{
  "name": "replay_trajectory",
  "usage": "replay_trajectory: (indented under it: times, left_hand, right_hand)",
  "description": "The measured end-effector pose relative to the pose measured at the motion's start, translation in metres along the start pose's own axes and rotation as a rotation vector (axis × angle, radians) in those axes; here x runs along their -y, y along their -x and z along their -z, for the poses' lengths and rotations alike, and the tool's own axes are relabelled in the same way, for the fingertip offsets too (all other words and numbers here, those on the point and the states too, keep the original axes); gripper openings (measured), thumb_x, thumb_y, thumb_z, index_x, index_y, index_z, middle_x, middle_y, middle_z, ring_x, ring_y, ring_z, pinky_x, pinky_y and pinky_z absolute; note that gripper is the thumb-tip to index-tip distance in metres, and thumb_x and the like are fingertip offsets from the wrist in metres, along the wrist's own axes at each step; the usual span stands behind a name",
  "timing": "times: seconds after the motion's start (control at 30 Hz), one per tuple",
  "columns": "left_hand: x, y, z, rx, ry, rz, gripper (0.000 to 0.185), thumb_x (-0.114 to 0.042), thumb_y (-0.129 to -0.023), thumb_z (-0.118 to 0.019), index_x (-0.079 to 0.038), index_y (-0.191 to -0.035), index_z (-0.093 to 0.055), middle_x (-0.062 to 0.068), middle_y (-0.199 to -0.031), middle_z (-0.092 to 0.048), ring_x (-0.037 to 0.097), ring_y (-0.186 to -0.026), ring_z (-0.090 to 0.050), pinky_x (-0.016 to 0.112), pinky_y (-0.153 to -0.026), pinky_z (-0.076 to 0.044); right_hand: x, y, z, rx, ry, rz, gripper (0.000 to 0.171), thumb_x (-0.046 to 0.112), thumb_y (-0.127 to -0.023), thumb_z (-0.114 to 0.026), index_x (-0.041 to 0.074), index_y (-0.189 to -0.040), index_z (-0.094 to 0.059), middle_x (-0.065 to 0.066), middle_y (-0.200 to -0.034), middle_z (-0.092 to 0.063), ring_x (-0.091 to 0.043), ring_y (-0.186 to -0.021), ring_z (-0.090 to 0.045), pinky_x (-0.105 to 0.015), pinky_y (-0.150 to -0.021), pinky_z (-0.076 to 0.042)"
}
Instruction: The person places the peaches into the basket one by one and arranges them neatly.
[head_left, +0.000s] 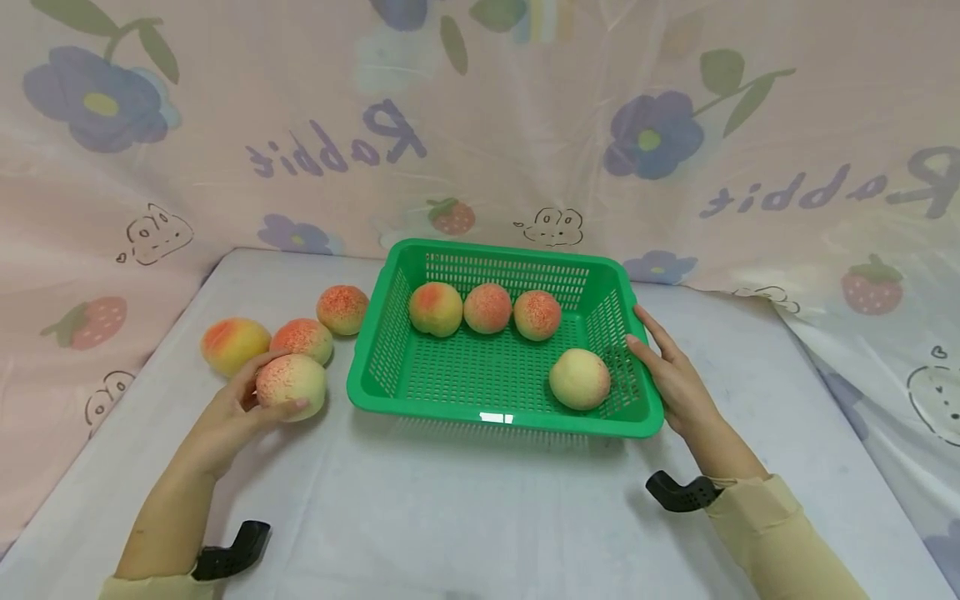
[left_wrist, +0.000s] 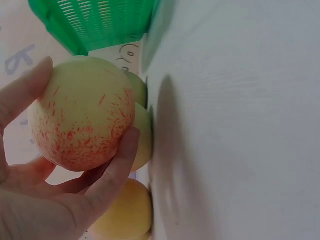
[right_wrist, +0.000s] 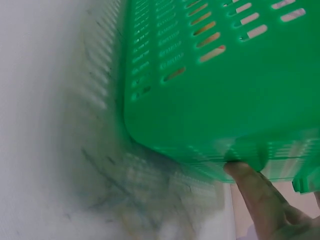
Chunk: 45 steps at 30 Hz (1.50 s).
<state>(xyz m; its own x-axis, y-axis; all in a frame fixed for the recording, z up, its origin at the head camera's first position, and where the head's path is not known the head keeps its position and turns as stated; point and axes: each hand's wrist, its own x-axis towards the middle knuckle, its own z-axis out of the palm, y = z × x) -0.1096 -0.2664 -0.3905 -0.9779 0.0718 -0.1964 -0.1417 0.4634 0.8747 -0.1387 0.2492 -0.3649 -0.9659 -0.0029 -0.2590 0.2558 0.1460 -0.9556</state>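
Fingers (left_wrist: 112, 182) of the left hand (head_left: 225, 417) curl around a round, pale yellow peach speckled with red (head_left: 291, 386), lifting it just clear of the white cloth-covered surface (head_left: 465, 508). Just behind it lie three more orange-blushed peaches (head_left: 300, 337), close together. To the right of the held peach, near it, sits a green perforated plastic basket (head_left: 375, 367), its long side running left to right; the left hand is the nearer one to that open side. Inside are three reddish peaches in a row (head_left: 487, 308) and one pale peach (head_left: 579, 379). The right hand (head_left: 671, 379) rests with straight fingers against the basket's right wall.
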Motion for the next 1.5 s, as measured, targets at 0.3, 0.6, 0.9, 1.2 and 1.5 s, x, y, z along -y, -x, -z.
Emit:
replay_trajectory:
  times: [0.3, 0.6, 0.9, 1.2, 1.5]
  left_hand:
    - [-0.015, -0.002, 0.004, -0.013, 0.024, -0.081, 0.072, -0.020, -0.088, -0.070, -0.018, -0.148, -0.029, 0.000, -0.135, -0.044, 0.011, -0.114, -0.039, 0.016, -0.082, -0.042]
    - [-0.040, -0.005, 0.003, -0.011, 0.031, -0.152, 0.064, -0.022, -0.089, -0.070, -0.026, -0.144, -0.037, -0.013, -0.122, -0.049, 0.007, -0.109, -0.044, 0.015, -0.081, -0.045]
    - [-0.067, -0.014, 0.000, 0.021, 0.051, -0.165, 0.064, -0.021, -0.089, -0.070, -0.028, -0.143, -0.036, 0.001, -0.121, -0.047, 0.010, -0.105, -0.048, 0.017, -0.078, -0.048]
    - [-0.096, -0.020, -0.006, -0.008, 0.027, -0.164, 0.068, -0.026, -0.088, -0.072, -0.033, -0.144, -0.034, 0.003, -0.122, -0.048, 0.013, -0.108, -0.046, 0.017, -0.078, -0.046]
    - [-0.121, -0.027, -0.015, 0.025, 0.018, -0.211, 0.069, -0.025, -0.087, -0.072, -0.030, -0.144, -0.036, 0.005, -0.120, -0.048, 0.017, -0.107, -0.046, 0.019, -0.077, -0.046]
  right_hand:
    - [-0.002, -0.001, 0.001, 0.012, -0.029, 0.012, 0.067, 0.045, -0.096, -0.051, 0.043, -0.152, -0.014, -0.018, -0.156, -0.013, -0.001, -0.096, -0.058, -0.020, -0.076, -0.054]
    - [-0.003, -0.002, 0.002, 0.025, -0.046, 0.023, 0.067, 0.044, -0.097, -0.052, 0.042, -0.152, -0.014, -0.018, -0.157, -0.012, -0.001, -0.098, -0.058, -0.020, -0.077, -0.054]
    - [-0.005, -0.003, 0.000, 0.008, -0.040, 0.029, 0.066, 0.044, -0.097, -0.051, 0.042, -0.152, -0.015, -0.018, -0.154, -0.019, -0.001, -0.098, -0.059, -0.021, -0.077, -0.054]
    - [-0.005, -0.003, 0.000, -0.005, -0.012, 0.037, 0.065, 0.046, -0.097, -0.050, 0.043, -0.152, -0.015, -0.018, -0.153, -0.023, -0.002, -0.099, -0.059, -0.022, -0.077, -0.054]
    - [-0.007, -0.003, -0.001, -0.014, 0.002, 0.045, 0.065, 0.046, -0.097, -0.050, 0.042, -0.152, -0.016, -0.018, -0.154, -0.022, -0.003, -0.100, -0.058, -0.021, -0.077, -0.054]
